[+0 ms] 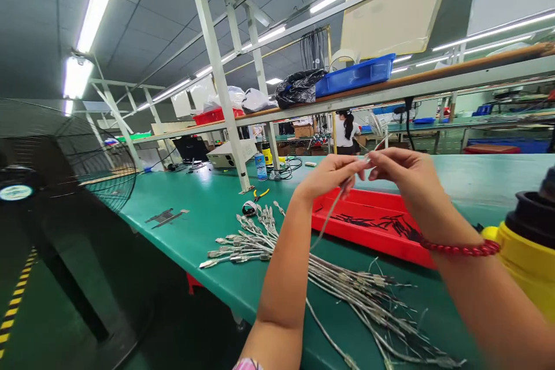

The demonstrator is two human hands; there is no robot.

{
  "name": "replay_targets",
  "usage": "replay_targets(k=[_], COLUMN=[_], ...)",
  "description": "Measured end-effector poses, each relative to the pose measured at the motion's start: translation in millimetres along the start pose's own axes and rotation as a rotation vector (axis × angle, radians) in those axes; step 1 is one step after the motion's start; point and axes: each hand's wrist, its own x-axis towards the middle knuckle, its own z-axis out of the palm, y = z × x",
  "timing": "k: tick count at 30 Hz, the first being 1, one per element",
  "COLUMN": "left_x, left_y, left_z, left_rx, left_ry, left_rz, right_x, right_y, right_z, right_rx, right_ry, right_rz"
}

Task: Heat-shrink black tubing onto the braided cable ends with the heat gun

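Both my hands are raised above the green bench (pixel 199 214). My left hand (pixel 332 176) pinches a thin grey wire (pixel 329 217) that hangs down from its fingers toward the bench. My right hand (pixel 399 170), a red bead bracelet (pixel 459 248) on its wrist, pinches the same wire's upper end, fingertips almost meeting the left ones. Below them lies a bundle of grey wires with metal terminals (pixel 255 237), spread across the bench. A red tray (pixel 373 222) with small black pieces sits under my hands.
A yellow container with a black top (pixel 526 243) stands at the right edge. A large black fan (pixel 56 156) is at the left. Pliers (pixel 261 193), a tape roll (pixel 249 208) and bottles lie further back. A shelf carries a blue bin (pixel 355 74) and bags. A person stands far behind.
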Motion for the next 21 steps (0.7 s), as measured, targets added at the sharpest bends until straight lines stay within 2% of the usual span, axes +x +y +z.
replay_targets(k=[3, 7, 10, 13, 16, 19, 21], left_x=[-1.8, -3.0, -1.4, 2.8, 8.9, 13.3, 13.1], left_y=[-0.6, -5.0, -7.1, -8.8, -12.0, -15.3, -15.3], left_z=[-5.6, -14.7, -14.6, -9.0, -3.1, 0.0, 1.5], left_rx=[0.012, -0.012, 0.01, 0.041, 0.074, 0.099, 0.115], left_ry=[0.097, 0.095, 0.082, 0.084, 0.148, 0.242, 0.247], left_rz=[-0.023, -0.072, -0.113, -0.116, -0.126, -0.107, -0.084], right_x=[8.0, 3.1, -8.8, -17.9, -21.1, -21.4, -21.5], right_y=[33.3, 90.2, 121.4, 137.2, 145.5, 152.5, 156.0], right_z=[-15.7, -36.7, -45.5, -51.0, -54.4, -55.9, -56.7], right_rx=[-0.337, -0.685, -0.845, -0.969, -1.066, -1.115, -1.113], right_ry=[-0.171, -0.347, -0.505, -0.644, -0.761, -0.849, -0.877], right_rz=[0.229, 0.467, 0.587, 0.671, 0.714, 0.716, 0.695])
